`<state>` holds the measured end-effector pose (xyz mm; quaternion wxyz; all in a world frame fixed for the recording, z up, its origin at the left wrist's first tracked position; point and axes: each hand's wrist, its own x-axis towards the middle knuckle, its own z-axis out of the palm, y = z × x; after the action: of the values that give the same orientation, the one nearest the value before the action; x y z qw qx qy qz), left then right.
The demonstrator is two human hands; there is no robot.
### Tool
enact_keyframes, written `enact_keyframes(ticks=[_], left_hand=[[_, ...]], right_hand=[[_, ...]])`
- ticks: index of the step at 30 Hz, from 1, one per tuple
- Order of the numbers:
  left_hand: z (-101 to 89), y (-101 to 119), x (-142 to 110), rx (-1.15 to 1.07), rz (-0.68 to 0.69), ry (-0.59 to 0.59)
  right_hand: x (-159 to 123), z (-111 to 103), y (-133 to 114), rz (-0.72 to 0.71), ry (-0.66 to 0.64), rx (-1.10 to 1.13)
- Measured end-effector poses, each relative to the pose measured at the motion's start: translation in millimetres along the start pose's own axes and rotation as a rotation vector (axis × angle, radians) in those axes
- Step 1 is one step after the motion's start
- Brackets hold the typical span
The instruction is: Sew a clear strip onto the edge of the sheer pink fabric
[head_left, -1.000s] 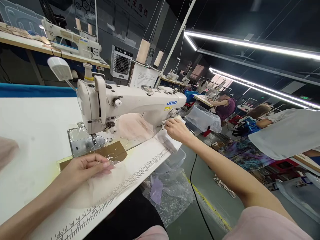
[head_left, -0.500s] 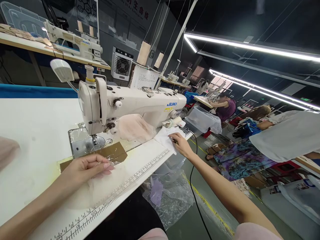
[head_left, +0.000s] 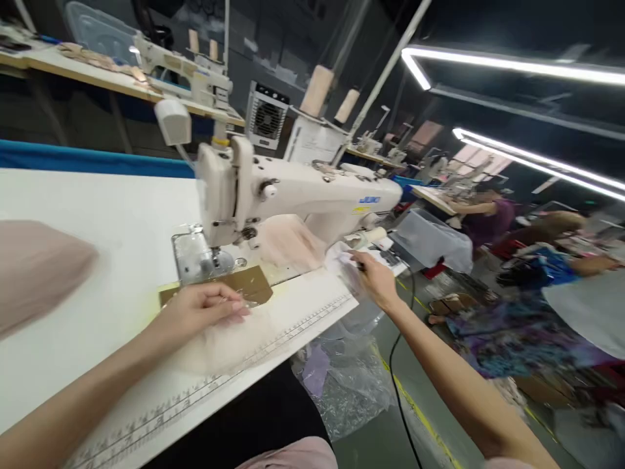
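My left hand (head_left: 208, 311) is closed in a pinch on a piece of sheer pale fabric (head_left: 222, 345), which spreads over the table's ruler edge. It is in front of the needle area of a white sewing machine (head_left: 297, 192), beside a brown plate (head_left: 254, 284). My right hand (head_left: 375, 280) pinches a white cloth (head_left: 339, 262) at the table's right end. A small dark object shows between its fingers, too blurred to name. Under the machine arm lies a pale pink fabric piece (head_left: 288, 242).
More pink fabric (head_left: 41, 273) lies on the left of the white table (head_left: 131, 221). A thread cone (head_left: 372, 236) sits near the right end. Plastic bags (head_left: 351, 384) hang below the front edge, near a black cable (head_left: 398, 384). Other people sit or stand at the right.
The view has swung left, so everything appears further right, with blur. Relative to the machine, my right hand has shifted slightly left with the white cloth. My left hand keeps its pinch.
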<state>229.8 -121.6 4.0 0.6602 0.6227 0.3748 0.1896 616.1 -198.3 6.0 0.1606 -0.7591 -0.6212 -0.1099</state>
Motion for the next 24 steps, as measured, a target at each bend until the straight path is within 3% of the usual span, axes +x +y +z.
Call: enact_keyframes(ticks=[3,7,11,16,24], left_hand=[[-0.3,2,-1,-0.046,0.040,-0.054],[0.0,3,-1,-0.084,0.047,-0.052],[-0.1,3,-3,-0.081,0.038,-0.075],[-1.0,0,-1,-0.080,0.029,-0.076],[-1.5,-1,0,-0.042,0.024,-0.065]], right_hand=[[-8,-10,-42,-0.041,-0.049,0.129],[-16,-23,-115,-0.161,-0.348,0.557],[-15,-21,-165,-0.321,-0.457,0.847],[-12,-5,-177,-0.392,-0.526,0.777],[-13,2,-175,-0.564,-0.402,0.630]])
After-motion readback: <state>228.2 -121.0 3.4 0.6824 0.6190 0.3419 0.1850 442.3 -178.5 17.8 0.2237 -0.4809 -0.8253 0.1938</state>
